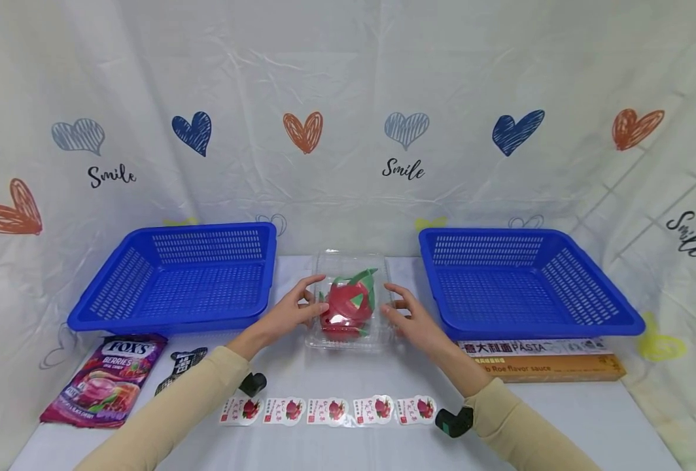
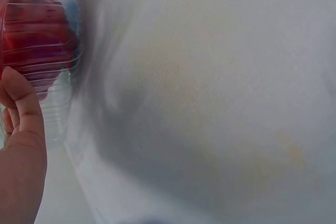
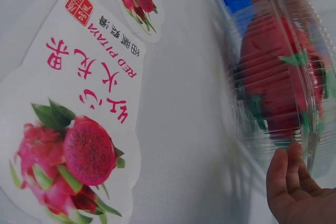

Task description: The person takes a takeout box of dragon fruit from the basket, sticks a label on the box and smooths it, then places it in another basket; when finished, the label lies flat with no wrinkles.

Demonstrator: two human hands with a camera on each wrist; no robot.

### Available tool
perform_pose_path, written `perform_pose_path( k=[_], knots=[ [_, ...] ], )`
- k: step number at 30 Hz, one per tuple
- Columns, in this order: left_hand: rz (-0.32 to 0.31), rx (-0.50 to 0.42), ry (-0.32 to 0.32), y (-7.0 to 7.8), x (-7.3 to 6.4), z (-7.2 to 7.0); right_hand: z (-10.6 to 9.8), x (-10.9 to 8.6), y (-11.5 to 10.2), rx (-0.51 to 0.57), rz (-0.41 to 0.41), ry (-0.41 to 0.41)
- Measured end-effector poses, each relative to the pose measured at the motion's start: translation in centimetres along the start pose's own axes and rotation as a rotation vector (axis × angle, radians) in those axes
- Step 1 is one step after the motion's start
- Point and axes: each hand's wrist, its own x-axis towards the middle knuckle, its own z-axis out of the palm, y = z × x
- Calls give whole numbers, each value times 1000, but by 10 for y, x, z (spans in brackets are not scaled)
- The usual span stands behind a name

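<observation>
A clear plastic clamshell box [image 1: 331, 263] stands mid-table with a red dragon fruit [image 1: 348, 302] inside, its green leaf tips showing through the plastic. My left hand [image 1: 291, 311] holds the box by its left side, the thumb over the front of the plastic. On the opposite side my right hand [image 1: 415, 324] grips it with bent fingers. The right wrist view shows the fingertips against the ribbed wall, near the seam of the box [image 3: 247, 124]. Whether its base touches the table is hard to tell. In front lies a row of dragon fruit stickers [image 1: 330, 412].
Blue baskets stand at the back left [image 1: 207, 288] and back right [image 1: 489, 288]. A purple candy bag [image 1: 109, 383] and a black-and-white packet [image 1: 182, 366] lie at left. A pasta box [image 1: 551, 366] lies before the right basket. Behind hangs a white heart-print curtain [image 1: 348, 72].
</observation>
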Motion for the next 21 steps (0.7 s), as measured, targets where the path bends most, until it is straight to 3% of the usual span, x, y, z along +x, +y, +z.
perform_pose_path(
  k=[21],
  knots=[
    [-24, 34, 22, 0, 0, 1, 0, 0, -1, 16, -6, -17]
  ],
)
